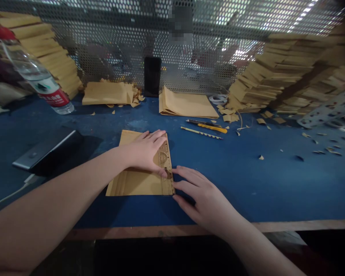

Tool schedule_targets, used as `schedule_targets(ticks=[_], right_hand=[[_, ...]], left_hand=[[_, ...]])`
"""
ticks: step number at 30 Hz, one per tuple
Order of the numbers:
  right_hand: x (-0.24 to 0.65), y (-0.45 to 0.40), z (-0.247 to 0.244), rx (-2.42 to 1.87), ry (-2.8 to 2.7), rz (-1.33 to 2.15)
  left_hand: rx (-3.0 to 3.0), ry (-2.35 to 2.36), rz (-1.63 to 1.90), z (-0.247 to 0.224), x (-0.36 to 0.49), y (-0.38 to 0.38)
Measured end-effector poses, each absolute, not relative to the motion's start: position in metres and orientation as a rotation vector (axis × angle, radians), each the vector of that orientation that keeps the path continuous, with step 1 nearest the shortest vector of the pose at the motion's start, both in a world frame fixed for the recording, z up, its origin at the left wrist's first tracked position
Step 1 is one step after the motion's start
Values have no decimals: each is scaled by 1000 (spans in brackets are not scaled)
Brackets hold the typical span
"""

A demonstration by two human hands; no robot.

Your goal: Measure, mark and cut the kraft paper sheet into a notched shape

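Currently, we're resting our left hand [146, 150] flat over ruler [164, 158] and brown paper [140, 183], ruler lying along the paper's right edge, our right hand [197, 189] touching that edge, both grasping nothing, yellow cutter [215, 128] lying past the paper's far-right corner.

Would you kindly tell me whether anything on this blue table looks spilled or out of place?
Loose brown scraps are scattered mainly over the right side of the table, like litter left unswept. The paper stack behind them also slants, its layers uneven.

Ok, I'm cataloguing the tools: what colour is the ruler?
The ruler looks clear, with dark markings; best seen in the head view.
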State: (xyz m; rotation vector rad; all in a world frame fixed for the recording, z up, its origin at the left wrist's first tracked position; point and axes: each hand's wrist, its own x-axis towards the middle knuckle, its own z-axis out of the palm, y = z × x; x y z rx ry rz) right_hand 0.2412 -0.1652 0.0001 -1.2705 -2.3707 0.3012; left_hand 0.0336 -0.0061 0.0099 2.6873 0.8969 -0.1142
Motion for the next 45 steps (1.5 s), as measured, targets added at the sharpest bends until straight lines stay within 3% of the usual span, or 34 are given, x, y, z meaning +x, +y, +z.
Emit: schedule_targets(ticks=[12,23,45], right_hand=[[240,-168,0,-1283,-2413,288],[236,-166,4,-1310,-2451,282],[235,-164,2,-1341,-2612,185]], left_hand=[[2790,869,-58,10,28,-4],[2985,859,205,16,40,-12],[2992,1017,68,1,52,-30]])
